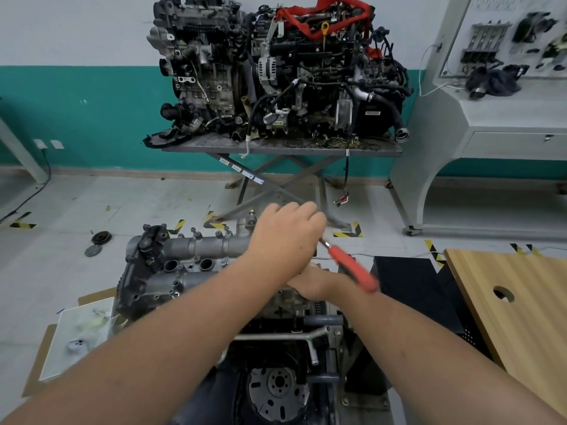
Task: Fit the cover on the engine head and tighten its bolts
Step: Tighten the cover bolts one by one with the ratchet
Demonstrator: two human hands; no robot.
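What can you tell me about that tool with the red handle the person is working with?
The red-handled tool looks like a ratchet or wrench: a thick red grip, plastic or rubber by its look, blurred, joined to a thin metal shaft. It slants up and left over the grey metal engine cover. The left hand covers the shaft's far end, so its head is hidden. The right hand lies just beneath the handle; whether it grips it cannot be told.

Cover (190,265) atop engine head (285,302), left hand (287,231) above right hand (310,285), wooden board (515,302) at right.
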